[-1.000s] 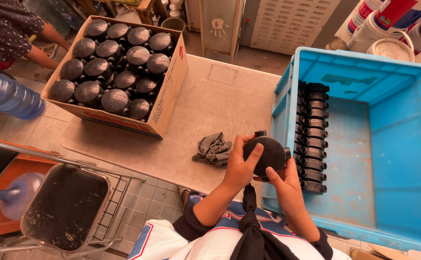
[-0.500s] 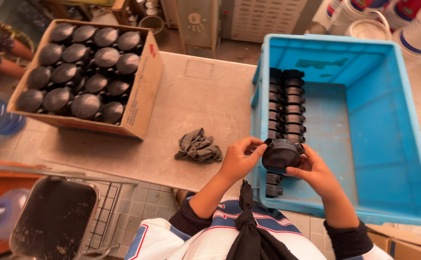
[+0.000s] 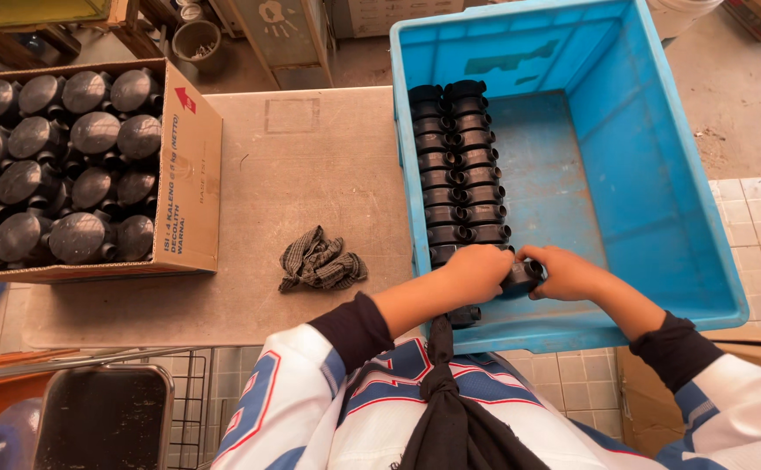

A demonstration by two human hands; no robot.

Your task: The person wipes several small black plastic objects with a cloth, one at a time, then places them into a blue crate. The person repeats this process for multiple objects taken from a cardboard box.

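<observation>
fingers of the left hand and right hand curl narrowly around a black round plastic part, pinched between them with only its edge showing. both hands reach down into the near end of the blue plastic crate, wrists bent inward, forearms angled toward each other. the part's long axis cannot be told. it sits at the near end of two rows of matching black parts.
</observation>
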